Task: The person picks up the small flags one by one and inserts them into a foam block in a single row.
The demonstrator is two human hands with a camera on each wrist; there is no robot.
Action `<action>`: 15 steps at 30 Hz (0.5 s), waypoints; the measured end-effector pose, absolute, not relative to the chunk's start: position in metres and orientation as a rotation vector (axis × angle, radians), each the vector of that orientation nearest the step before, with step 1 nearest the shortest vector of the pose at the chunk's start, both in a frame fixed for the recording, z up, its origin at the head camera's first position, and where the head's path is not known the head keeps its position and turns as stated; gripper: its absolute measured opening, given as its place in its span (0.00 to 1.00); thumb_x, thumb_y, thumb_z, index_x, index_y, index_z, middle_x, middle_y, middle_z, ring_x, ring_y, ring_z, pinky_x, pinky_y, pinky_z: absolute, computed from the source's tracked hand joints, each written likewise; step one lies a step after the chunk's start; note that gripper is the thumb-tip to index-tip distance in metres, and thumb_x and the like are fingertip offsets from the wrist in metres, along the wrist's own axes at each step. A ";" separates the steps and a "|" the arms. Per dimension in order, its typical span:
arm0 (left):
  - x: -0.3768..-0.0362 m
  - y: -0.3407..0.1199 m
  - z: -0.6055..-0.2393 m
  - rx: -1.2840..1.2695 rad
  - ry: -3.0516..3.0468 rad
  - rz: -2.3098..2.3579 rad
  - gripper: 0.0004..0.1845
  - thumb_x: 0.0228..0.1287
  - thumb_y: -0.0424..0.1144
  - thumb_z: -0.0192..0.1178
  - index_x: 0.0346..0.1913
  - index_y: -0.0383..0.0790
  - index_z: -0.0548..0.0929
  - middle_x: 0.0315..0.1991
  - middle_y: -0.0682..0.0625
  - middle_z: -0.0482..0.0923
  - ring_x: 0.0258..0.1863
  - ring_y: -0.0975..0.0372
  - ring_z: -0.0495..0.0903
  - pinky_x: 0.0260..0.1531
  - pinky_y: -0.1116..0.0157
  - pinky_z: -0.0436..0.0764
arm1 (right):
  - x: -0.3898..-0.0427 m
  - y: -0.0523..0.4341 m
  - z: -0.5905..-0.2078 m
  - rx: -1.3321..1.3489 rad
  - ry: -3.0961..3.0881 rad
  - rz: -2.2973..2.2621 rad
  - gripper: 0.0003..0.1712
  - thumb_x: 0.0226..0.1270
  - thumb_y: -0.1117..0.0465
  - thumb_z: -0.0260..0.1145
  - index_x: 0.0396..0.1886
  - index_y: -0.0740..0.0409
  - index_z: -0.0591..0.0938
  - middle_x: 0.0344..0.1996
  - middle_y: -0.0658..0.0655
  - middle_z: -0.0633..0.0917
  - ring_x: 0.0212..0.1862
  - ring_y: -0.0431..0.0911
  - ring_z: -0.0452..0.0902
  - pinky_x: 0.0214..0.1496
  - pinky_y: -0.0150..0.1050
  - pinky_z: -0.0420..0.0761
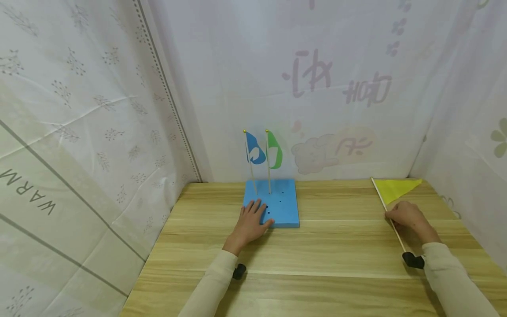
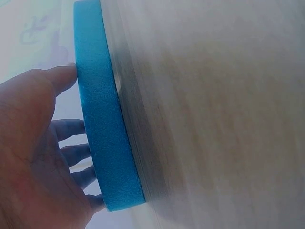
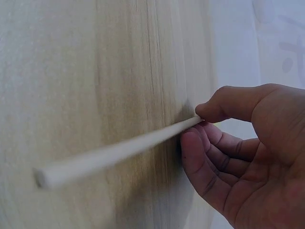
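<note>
My left hand [image 1: 251,221] rests with spread fingers on the near left part of a blue foam board [image 1: 287,213], which has several small dark holes. In the left wrist view its fingertips touch the top face of the board [image 2: 102,124]. A blue flag [image 1: 255,154] and a green flag [image 1: 274,152] stand in the board on thin sticks, the blue one's stick tilted. At the right, my right hand [image 1: 408,218] pinches the stick of a yellow triangular flag [image 1: 392,188] between thumb and fingers. The right wrist view shows this wooden stick [image 3: 124,149] pointing toward the camera.
The wooden table [image 1: 336,251] carries the board at its back edge. Patterned white curtains [image 1: 336,88] hang behind and on both sides. A black wrist device [image 1: 413,260] sits by the right cuff, close to the stick's lower end; another [image 1: 239,271] is at the left cuff.
</note>
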State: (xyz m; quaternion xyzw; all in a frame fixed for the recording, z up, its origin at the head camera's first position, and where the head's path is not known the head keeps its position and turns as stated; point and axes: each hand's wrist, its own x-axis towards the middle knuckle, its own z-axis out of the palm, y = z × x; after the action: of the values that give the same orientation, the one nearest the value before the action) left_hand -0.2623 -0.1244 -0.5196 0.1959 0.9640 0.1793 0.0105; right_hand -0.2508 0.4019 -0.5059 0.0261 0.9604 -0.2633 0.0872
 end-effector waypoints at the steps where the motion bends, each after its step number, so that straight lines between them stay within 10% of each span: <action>1: -0.262 -0.124 -0.519 0.609 3.009 0.558 0.38 0.80 0.60 0.58 0.82 0.41 0.67 0.85 0.40 0.56 0.86 0.41 0.53 0.82 0.34 0.53 | -0.251 0.402 -0.505 0.080 2.858 -0.784 0.22 0.70 0.57 0.64 0.14 0.57 0.81 0.13 0.48 0.81 0.22 0.44 0.77 0.29 0.38 0.75; 15: -0.265 -0.123 -0.522 0.601 3.003 0.571 0.38 0.80 0.58 0.58 0.82 0.40 0.66 0.86 0.39 0.56 0.86 0.40 0.52 0.82 0.34 0.52 | -0.252 0.400 -0.508 0.064 2.865 -0.810 0.25 0.72 0.57 0.64 0.12 0.54 0.79 0.12 0.48 0.79 0.20 0.43 0.73 0.28 0.38 0.71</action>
State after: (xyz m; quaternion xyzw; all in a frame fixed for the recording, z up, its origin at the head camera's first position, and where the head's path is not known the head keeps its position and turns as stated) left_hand -0.2649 -0.1234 -0.5223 0.1928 0.9639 0.1833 0.0131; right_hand -0.2521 0.4000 -0.5078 0.0215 0.9588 -0.2711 0.0819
